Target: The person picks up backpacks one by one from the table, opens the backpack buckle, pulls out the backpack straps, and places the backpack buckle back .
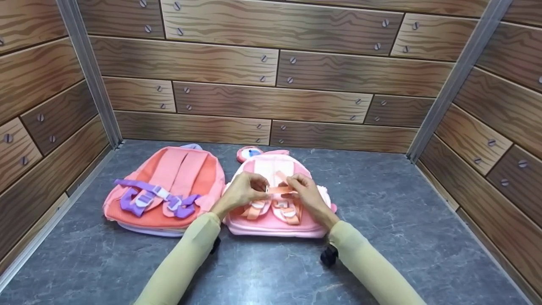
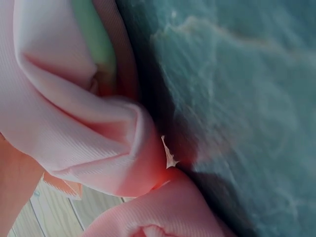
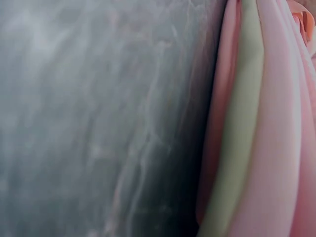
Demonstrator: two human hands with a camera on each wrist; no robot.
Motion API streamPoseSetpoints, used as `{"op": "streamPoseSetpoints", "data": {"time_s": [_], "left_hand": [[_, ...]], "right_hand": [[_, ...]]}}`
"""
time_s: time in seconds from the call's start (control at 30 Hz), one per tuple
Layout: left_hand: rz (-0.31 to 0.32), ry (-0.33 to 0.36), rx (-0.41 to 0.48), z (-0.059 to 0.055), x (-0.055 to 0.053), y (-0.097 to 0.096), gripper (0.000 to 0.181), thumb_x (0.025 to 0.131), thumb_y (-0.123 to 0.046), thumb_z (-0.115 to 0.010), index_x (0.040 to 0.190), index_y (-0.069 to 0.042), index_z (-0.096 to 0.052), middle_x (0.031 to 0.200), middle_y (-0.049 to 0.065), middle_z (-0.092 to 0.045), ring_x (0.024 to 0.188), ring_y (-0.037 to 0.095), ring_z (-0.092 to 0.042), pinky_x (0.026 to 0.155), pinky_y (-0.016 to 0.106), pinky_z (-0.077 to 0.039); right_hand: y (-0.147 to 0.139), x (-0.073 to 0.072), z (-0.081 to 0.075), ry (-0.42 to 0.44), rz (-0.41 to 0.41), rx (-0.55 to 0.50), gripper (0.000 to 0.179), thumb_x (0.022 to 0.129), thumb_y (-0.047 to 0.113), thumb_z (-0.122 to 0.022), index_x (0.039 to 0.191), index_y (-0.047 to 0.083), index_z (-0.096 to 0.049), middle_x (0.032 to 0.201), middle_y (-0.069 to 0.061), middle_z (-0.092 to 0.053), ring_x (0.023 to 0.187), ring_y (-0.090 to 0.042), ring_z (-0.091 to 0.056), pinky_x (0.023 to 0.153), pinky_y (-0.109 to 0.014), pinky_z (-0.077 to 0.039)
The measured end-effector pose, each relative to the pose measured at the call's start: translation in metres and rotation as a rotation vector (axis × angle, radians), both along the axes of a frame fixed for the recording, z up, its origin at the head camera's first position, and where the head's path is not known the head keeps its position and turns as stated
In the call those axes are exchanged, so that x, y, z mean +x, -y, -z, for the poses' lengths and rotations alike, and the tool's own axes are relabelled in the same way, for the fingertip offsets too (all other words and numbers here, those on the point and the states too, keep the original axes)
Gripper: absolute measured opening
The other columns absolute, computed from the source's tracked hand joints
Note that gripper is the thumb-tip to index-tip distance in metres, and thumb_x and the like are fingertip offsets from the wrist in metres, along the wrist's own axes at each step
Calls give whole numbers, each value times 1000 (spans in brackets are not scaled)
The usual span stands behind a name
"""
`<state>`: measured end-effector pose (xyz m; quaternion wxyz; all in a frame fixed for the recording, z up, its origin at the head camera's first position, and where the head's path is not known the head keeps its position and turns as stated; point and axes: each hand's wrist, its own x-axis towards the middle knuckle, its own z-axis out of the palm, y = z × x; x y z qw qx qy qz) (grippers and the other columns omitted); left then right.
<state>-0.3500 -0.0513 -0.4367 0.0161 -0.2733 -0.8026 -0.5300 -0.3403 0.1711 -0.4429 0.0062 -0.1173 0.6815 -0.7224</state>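
Observation:
A pink backpack [image 1: 271, 228] lies on the table with its straps facing up. Across its straps runs an orange webbing strap [image 1: 280, 190] with a light buckle. My left hand [image 1: 243, 190] pinches the buckle end, its fingers curled. With thumb and fingers, my right hand [image 1: 312, 198] pinches the strap's other side, where a loose orange end [image 1: 281, 176] sticks up. Below hang more orange webbing loops [image 1: 288, 212] with adjusters. The left wrist view shows folded pink fabric [image 2: 89, 128]; the right wrist view shows the backpack's side [image 3: 276, 123]. Neither wrist view shows the fingertips.
A coral backpack [image 1: 139, 218] with a purple strap [image 1: 142, 185] lies left of the pink one, close against it. A round pink-and-white piece with a blue spot [image 1: 250, 153] shows behind the pink backpack. Wood-patterned walls [image 1: 271, 63] enclose the grey marbled table [image 1: 394, 203].

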Motion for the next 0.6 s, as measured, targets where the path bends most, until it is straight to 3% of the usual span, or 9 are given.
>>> {"op": "streamPoseSetpoints", "data": {"time_s": [0.13,0.3,0.43,0.6], "left_hand": [[-17,16,-9,-1,1,-1,16,84,-1,-86,97,1,-76,82,0,-72,77,8,-64,75,24,-54],[-30,32,-13,-1,1,-2,16,84,-1,-86,97,1,-77,83,1,-72,77,10,-64,74,25,-55],[-34,29,-11,0,0,-2,18,84,-2,-87,98,1,-76,84,1,-72,78,10,-64,75,25,-55],[-38,45,-14,-1,2,-3,17,84,-2,-87,97,1,-76,83,0,-71,77,10,-64,74,24,-54]], "right_hand": [[-4,0,-2,-8,-13,33,17,110,10,-56,95,6,-62,99,-6,-71,92,-17,-68,90,-42,-61],[-10,-1,-4,-60,0,72,7,107,7,-62,107,1,-66,90,-3,-71,81,-12,-68,76,-27,-59],[-14,-2,-7,-86,24,111,24,106,6,-62,125,-10,-64,89,-3,-69,77,-10,-65,73,-23,-57],[-17,-4,-9,-86,71,104,24,109,12,-61,113,-9,-70,91,-7,-65,83,-14,-63,74,-26,-59]]}}
